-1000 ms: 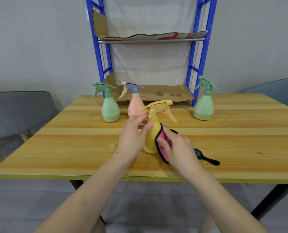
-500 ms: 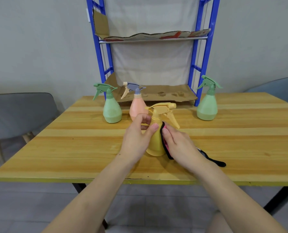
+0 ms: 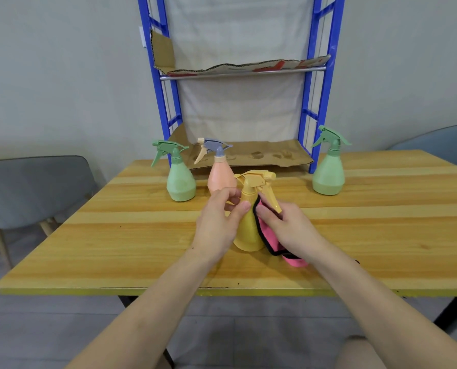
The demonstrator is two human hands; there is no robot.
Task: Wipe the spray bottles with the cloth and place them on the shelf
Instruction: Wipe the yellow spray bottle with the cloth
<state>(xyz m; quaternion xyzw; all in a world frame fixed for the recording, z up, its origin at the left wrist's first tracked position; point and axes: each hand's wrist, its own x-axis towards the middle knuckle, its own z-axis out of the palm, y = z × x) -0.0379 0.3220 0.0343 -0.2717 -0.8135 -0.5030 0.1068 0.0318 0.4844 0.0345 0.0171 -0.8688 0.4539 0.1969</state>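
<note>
The yellow spray bottle (image 3: 248,230) stands upright mid table (image 3: 115,235), left hand (image 3: 218,225) grip clamped on its neck, right hand (image 3: 291,227) grip clamping the pink cloth (image 3: 268,237) to its side. A peach bottle (image 3: 220,177) and two green bottles (image 3: 180,182) (image 3: 328,174) stand behind, near the far edge.

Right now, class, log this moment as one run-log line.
step: wipe yellow spray bottle | left hand: grips its neck | right hand: holds pink cloth against it | shelf: no bottles
</note>
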